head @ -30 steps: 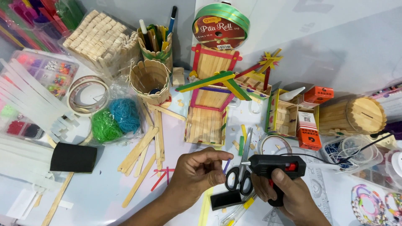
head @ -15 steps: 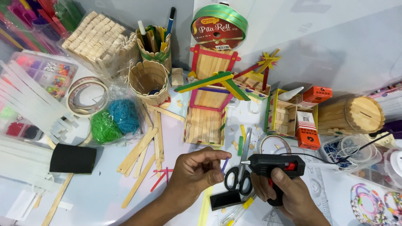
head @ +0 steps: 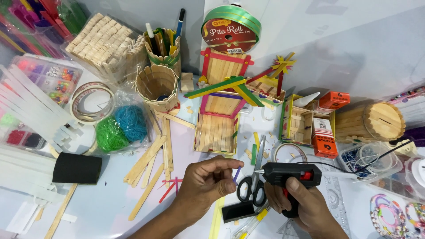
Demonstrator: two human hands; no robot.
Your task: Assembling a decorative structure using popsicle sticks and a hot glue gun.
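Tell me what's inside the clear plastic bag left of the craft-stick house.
The clear bag holds two bundles of thin cord or string, one green and one blue, side by side. Anything beneath them is covered, and glare blurs the exact material.

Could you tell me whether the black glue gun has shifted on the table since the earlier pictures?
No. The glue gun, held in the right hand, keeps its nozzle just right of the scissors, as before; any shift is too slight to tell.
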